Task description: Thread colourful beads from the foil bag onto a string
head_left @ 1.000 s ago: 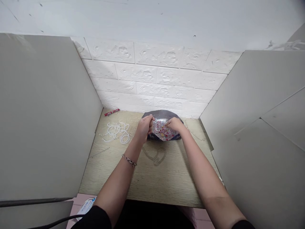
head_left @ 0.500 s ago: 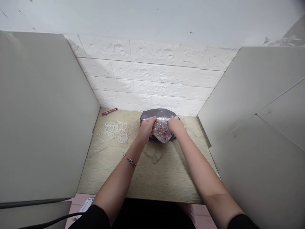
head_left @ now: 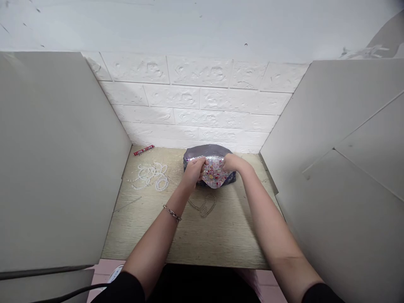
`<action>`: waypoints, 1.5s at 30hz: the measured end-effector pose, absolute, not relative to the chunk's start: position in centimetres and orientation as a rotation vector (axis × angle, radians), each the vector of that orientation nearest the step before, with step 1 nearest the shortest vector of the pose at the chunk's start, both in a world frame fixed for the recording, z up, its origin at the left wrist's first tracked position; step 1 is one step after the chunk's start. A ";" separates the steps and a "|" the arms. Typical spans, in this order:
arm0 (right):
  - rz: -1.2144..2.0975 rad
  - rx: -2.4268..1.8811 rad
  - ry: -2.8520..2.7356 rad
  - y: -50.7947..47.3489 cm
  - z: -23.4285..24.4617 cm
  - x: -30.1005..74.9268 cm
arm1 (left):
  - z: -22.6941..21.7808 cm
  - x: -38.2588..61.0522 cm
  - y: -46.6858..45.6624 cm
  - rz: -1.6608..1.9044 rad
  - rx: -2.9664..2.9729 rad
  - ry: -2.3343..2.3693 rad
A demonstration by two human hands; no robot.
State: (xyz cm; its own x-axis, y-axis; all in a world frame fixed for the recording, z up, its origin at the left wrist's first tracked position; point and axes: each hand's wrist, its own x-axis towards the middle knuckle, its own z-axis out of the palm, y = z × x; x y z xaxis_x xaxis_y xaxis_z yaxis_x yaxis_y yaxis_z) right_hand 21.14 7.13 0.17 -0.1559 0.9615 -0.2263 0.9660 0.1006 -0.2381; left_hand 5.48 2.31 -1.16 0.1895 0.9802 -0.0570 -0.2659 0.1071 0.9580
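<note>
A dark patterned pouch [head_left: 208, 150] with a silvery inside lies at the back of the table. In its front sits a clear plastic bag of small multicoloured beads [head_left: 213, 173]. My left hand [head_left: 195, 170] is closed at the left side of the beads, thumb pressed to the fingers. On the right, my right hand [head_left: 231, 163] is bent down over the beads with its fingers curled together. What either pinch holds is too small or hidden to make out.
White bead strands [head_left: 151, 176] lie coiled on the left of the table [head_left: 221, 240]. A thin beaded strand [head_left: 205, 206] loops in front of the pouch. A red packet [head_left: 143, 150] rests at the back left. Grey panels [head_left: 59, 160] flank both sides; a white brick wall [head_left: 186, 101] stands behind.
My right hand has shifted slightly, its wrist raised and bent more sharply over the beads. My left hand stays in nearly the same place. The camera view has shifted a little.
</note>
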 end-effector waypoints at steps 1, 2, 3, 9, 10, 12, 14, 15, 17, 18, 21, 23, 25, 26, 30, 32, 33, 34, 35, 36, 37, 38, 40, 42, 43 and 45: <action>-0.627 1.983 2.380 7.0 0.5 21.5 | -1.1 5.5 2.3 1.135 1.030 0.916; -0.793 1.922 2.444 6.9 0.8 21.9 | -1.1 5.4 2.3 1.135 1.036 0.918; -1.055 1.849 2.499 6.8 1.1 22.2 | -1.1 5.4 2.3 1.134 1.040 0.920; -2.619 1.557 2.048 7.3 0.8 23.0 | -1.0 5.3 2.2 1.143 1.048 0.932; -2.789 1.505 1.920 7.5 0.6 22.9 | -1.1 5.3 2.3 1.144 1.045 0.933; -3.044 1.380 1.687 7.9 0.1 22.6 | -1.1 5.3 2.3 1.143 1.036 0.933; -3.228 1.245 1.520 8.0 -0.2 22.2 | -1.1 5.3 2.3 1.144 1.029 0.928; -3.305 1.179 1.453 8.0 -0.4 22.0 | -1.1 5.3 2.3 1.143 1.028 0.925; -3.423 1.060 1.344 8.0 -0.7 21.5 | -1.1 5.3 2.3 1.135 1.035 0.917; -3.458 1.020 1.309 7.9 -0.8 21.2 | -1.1 5.3 2.3 1.132 1.040 0.915; -3.453 1.021 1.288 7.9 -1.0 20.4 | -1.1 5.3 2.3 1.128 1.049 0.918; -3.412 1.076 1.328 8.0 -1.0 20.0 | -1.1 5.3 2.2 1.132 1.046 0.924; -3.352 1.160 1.428 8.1 -1.0 19.7 | -1.0 5.3 2.2 1.133 1.042 0.923; -3.282 1.260 1.535 8.2 -1.0 19.7 | -1.0 5.3 2.2 1.134 1.042 0.919; -2.008 2.153 2.282 8.3 -1.3 20.2 | -0.9 5.3 2.1 1.139 1.051 0.900; -0.937 2.356 2.374 8.2 -1.5 20.4 | -0.7 5.3 2.1 1.138 1.048 0.906; -0.576 2.345 2.332 8.1 -1.6 20.4 | -0.7 5.4 2.0 1.136 1.046 0.914; -0.356 2.316 2.287 8.0 -1.7 20.4 | -0.6 5.4 2.0 1.134 1.044 0.922; -0.255 2.290 2.257 7.9 -1.8 20.4 | -0.6 5.5 2.0 1.131 1.045 0.930; -0.229 2.280 2.243 7.9 -1.8 20.3 | -0.6 5.5 2.0 1.129 1.046 0.936; -0.229 2.279 2.233 7.8 -1.9 20.3 | -0.6 5.5 2.0 1.129 1.047 0.939; -0.211 2.274 2.217 7.7 -1.9 20.3 | -0.6 5.6 2.0 1.129 1.049 0.938; -0.183 2.267 2.182 7.7 -2.0 20.3 | -0.6 5.6 2.0 1.129 1.052 0.932; -0.173 2.259 2.153 7.8 -2.1 20.4 | -0.6 5.6 2.0 1.131 1.049 0.935; -0.172 2.253 2.143 7.8 -2.1 20.5 | -0.6 5.6 2.0 1.131 1.047 0.938; -0.172 2.236 2.135 7.9 -2.2 20.7 | -0.7 5.6 2.0 1.133 1.046 0.943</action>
